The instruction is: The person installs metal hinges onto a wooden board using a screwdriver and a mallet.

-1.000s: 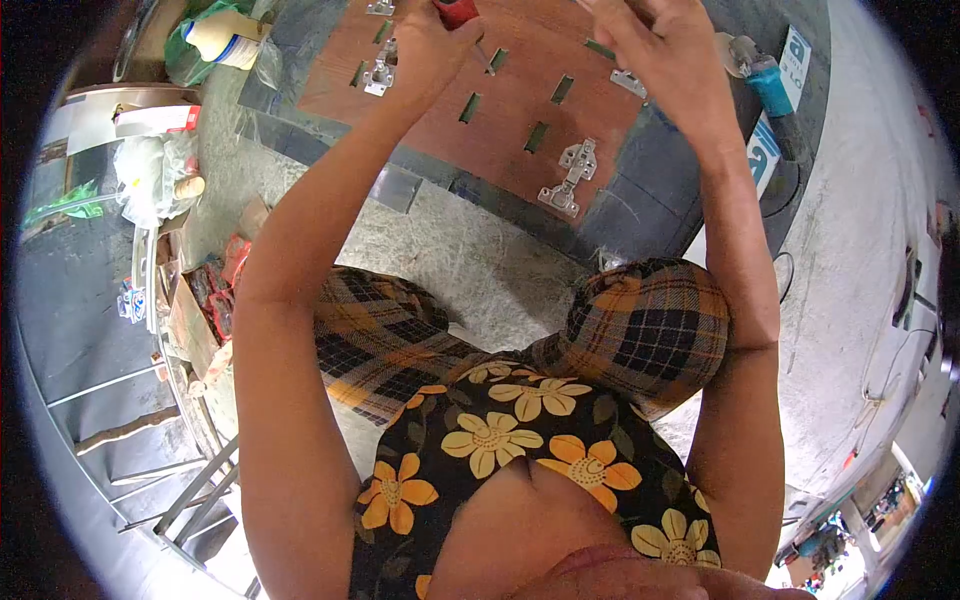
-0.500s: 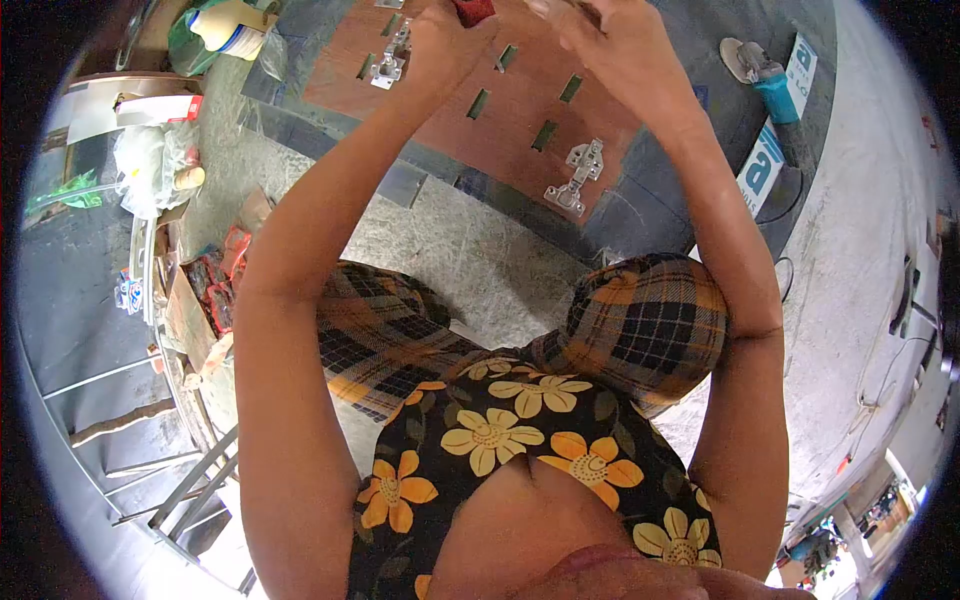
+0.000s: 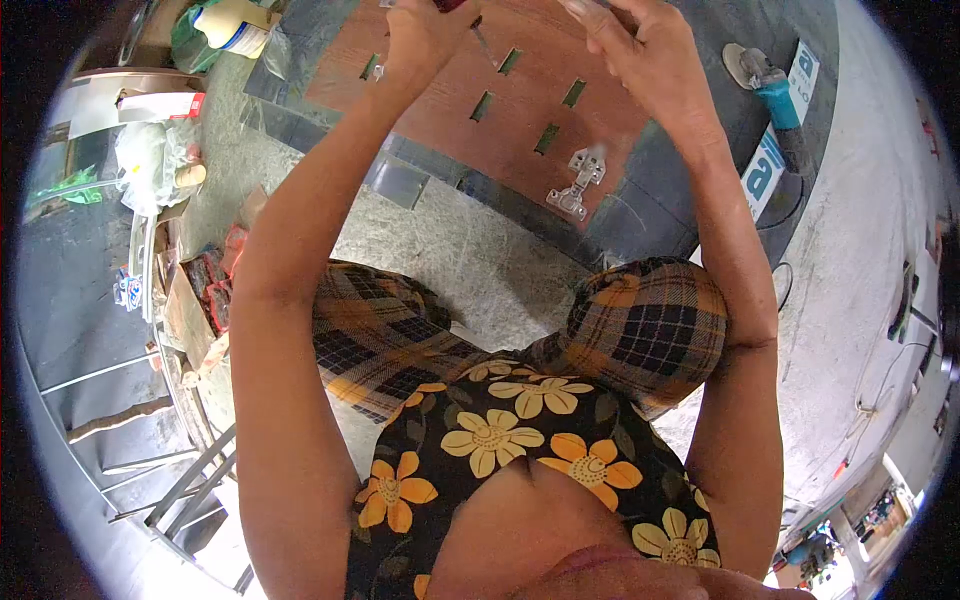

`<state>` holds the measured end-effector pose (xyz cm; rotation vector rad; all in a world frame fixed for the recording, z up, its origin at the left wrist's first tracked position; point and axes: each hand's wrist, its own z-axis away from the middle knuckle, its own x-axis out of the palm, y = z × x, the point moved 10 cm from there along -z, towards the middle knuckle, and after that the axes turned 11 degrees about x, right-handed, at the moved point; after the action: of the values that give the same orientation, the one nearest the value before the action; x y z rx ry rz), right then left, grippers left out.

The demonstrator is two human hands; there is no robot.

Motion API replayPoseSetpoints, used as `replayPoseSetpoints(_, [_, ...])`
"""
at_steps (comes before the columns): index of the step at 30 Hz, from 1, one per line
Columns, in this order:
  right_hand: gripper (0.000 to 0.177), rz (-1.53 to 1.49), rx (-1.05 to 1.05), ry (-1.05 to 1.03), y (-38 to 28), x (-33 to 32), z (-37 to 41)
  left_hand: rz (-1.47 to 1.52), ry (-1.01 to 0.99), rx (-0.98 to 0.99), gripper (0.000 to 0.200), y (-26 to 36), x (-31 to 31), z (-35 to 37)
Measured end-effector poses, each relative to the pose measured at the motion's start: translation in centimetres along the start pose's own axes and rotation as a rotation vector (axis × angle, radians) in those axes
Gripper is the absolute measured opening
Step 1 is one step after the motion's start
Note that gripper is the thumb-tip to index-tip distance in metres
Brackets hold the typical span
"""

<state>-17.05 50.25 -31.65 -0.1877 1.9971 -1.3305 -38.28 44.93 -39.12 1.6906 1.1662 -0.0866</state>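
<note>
At the top edge, my left hand (image 3: 425, 40) is closed around a dark red object (image 3: 449, 4), mostly cut off by the frame. A thin dark piece (image 3: 478, 23) shows beside its fingers. My right hand (image 3: 655, 60) is over the board's right part, its fingers curled and the tips partly out of frame; what they hold, if anything, I cannot make out. Beneath both hands lies a reddish-brown wooden board (image 3: 430, 115) with several rectangular slots. A silver cabinet hinge (image 3: 577, 184) rests on its near right corner. Another small metal part (image 3: 378, 72) is mostly hidden behind my left wrist.
Right of the board are a teal angle grinder (image 3: 775, 98) and white lettered labels (image 3: 762, 178) on the dark surface. At left stand a cream bottle (image 3: 232, 27), plastic bags (image 3: 150, 165) and red scraps (image 3: 217, 295). Plaid-covered legs (image 3: 650, 325) are close to the board's near edge.
My right hand has shifted right and a little down, away from my left hand. My left hand has moved slightly left and up, now covering most of the far hinge.
</note>
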Motion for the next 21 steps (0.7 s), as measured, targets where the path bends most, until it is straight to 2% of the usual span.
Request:
replayPoseSetpoints(1, [0.023,0.013,0.010,-0.001,0.1,0.0,0.0,-0.027,0.025,0.057,0.038,0.7,0.0,0.2])
replayPoseSetpoints(4, [0.024,0.043,0.034,0.000,0.3,-0.1,0.0,-0.182,-0.019,0.008,0.043,-0.4,0.7,0.6])
replayPoseSetpoints(7, [0.024,0.052,0.037,-0.010,0.1,-0.1,0.0,-0.132,-0.185,-0.128,0.050,-2.0,2.4,0.8])
replayPoseSetpoints(19, [0.027,0.046,-0.013,-0.006,-0.4,0.2,0.1,-0.076,-0.135,-0.016,0.054,-1.1,2.6,0.9])
replayPoseSetpoints(21, [0.027,0.038,-0.017,-0.010,-0.3,0.4,0.1,-0.132,-0.099,0.078,0.055,-0.7,2.6,0.9])
